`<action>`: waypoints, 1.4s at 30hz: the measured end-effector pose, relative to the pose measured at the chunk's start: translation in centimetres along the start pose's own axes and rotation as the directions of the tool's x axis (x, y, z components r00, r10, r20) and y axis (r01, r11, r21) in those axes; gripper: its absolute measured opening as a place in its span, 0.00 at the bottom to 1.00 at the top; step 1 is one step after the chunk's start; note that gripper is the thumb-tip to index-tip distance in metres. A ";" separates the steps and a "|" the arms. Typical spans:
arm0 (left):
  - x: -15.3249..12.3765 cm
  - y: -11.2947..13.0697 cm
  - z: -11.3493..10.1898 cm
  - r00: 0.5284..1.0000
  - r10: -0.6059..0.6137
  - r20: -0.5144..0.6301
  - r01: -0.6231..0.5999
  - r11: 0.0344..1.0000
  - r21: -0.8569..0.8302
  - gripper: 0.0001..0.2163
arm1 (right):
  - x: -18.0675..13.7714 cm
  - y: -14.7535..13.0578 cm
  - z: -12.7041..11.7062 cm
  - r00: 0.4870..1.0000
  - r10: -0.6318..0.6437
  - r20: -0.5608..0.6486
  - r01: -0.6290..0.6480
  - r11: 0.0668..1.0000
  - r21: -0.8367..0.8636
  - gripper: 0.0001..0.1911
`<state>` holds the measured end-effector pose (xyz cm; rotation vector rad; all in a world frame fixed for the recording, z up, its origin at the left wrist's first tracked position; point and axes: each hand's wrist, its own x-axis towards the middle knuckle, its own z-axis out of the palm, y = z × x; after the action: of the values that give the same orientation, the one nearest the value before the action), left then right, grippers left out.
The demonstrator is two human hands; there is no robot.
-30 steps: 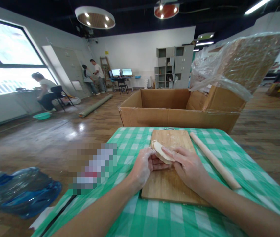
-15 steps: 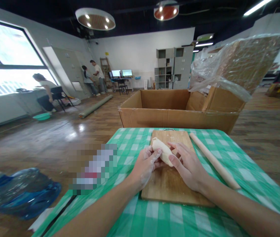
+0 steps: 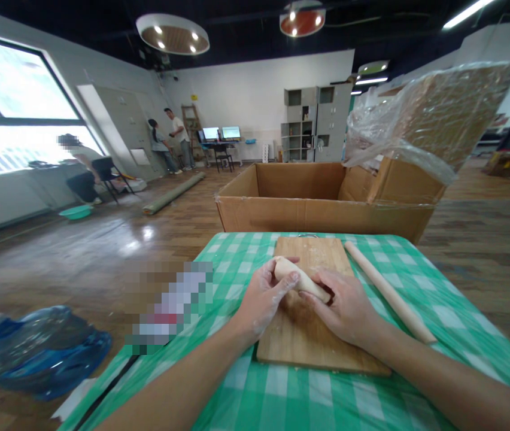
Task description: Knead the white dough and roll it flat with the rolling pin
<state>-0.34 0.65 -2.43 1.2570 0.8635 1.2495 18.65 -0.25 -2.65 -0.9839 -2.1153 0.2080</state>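
Note:
A pale roll of dough (image 3: pixel 297 277) is held just above a wooden cutting board (image 3: pixel 313 335) that lies on a green checked tablecloth (image 3: pixel 282 389). My left hand (image 3: pixel 261 296), dusted with flour, is closed round the roll's left end. The fingers of my right hand (image 3: pixel 347 305) are wrapped round its right end. A long wooden rolling pin (image 3: pixel 387 290) lies on the cloth to the right of the board, apart from both hands.
A big open cardboard box (image 3: pixel 322 200) stands behind the table, with a plastic-wrapped board (image 3: pixel 434 114) leaning over its right side. A blue water jug (image 3: pixel 35 350) lies on the wooden floor at left. Three people are far off by the window and the desks.
The folded dough has been squeezed and turned into a longer, narrower roll. Both hands shifted slightly along it; my right hand dropped lower onto its right end.

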 end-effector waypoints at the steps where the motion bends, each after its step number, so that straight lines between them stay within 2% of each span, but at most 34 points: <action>1: 0.0 0.2 0.0 1.000 0.005 -0.009 -0.005 1.000 0.016 0.19 | 0.0 -0.1 0.0 1.000 -0.005 -0.002 0.005 1.000 0.004 0.10; 5: -0.1 0.6 0.1 0.999 0.018 -0.027 -0.016 0.999 0.040 0.15 | 0.1 -0.3 -0.2 0.999 0.019 0.046 -0.022 0.999 0.045 0.09; 10: -0.1 0.7 0.0 0.999 0.039 -0.018 -0.037 0.996 0.076 0.13 | 0.2 -0.3 -0.4 0.990 0.046 0.130 -0.057 0.995 0.081 0.15; 16: -0.2 0.7 0.0 0.999 0.046 -0.020 -0.044 0.997 0.058 0.11 | 0.0 -0.1 -0.3 0.996 -0.014 0.090 0.001 0.989 0.150 0.11; 21: -0.2 0.8 0.1 1.000 0.022 0.004 -0.022 1.000 0.009 0.11 | 0.0 -0.1 -0.3 0.998 -0.007 0.067 -0.001 0.991 0.130 0.14; 24: -0.1 0.7 0.1 0.997 -0.074 0.038 0.077 0.994 -0.076 0.13 | 0.0 0.0 -0.3 0.994 0.046 0.102 -0.064 0.982 0.176 0.16; 26: 0.0 0.5 0.1 0.992 -0.103 0.069 0.111 0.985 -0.131 0.14 | 0.0 0.3 -0.2 0.980 0.145 0.138 -0.177 0.948 0.265 0.19; 29: 0.2 0.3 -0.1 0.991 -0.108 0.080 0.117 0.984 -0.131 0.16 | 0.2 0.7 0.1 0.918 0.324 0.226 -0.395 0.782 0.483 0.22; 31: 0.3 0.1 -0.3 0.990 -0.123 0.068 0.128 0.988 -0.083 0.16 | 0.3 1.0 0.3 0.898 0.353 0.264 -0.439 0.677 0.591 0.22; 32: 0.3 0.1 -0.3 0.989 -0.133 0.072 0.137 0.989 -0.057 0.16 | 0.4 1.0 0.4 0.902 0.339 0.266 -0.429 0.660 0.616 0.21; 35: 0.1 0.0 -0.3 0.981 -0.154 0.121 0.154 0.988 0.006 0.15 | 0.7 1.0 0.3 0.931 0.259 0.257 -0.363 0.737 0.570 0.21; 38: -0.1 0.1 0.1 0.979 -0.160 0.128 0.160 0.987 0.010 0.15 | 0.6 0.9 0.3 0.934 0.248 0.256 -0.347 0.798 0.492 0.22; 42: -0.3 0.2 0.9 0.967 -0.196 0.164 0.215 0.970 -0.110 0.17 | 0.4 1.1 0.9 0.905 0.374 0.204 -0.423 0.728 0.540 0.23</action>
<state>0.45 0.14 -2.12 1.1146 0.7704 1.0137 18.52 0.89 -3.50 -1.0438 -1.7007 1.0616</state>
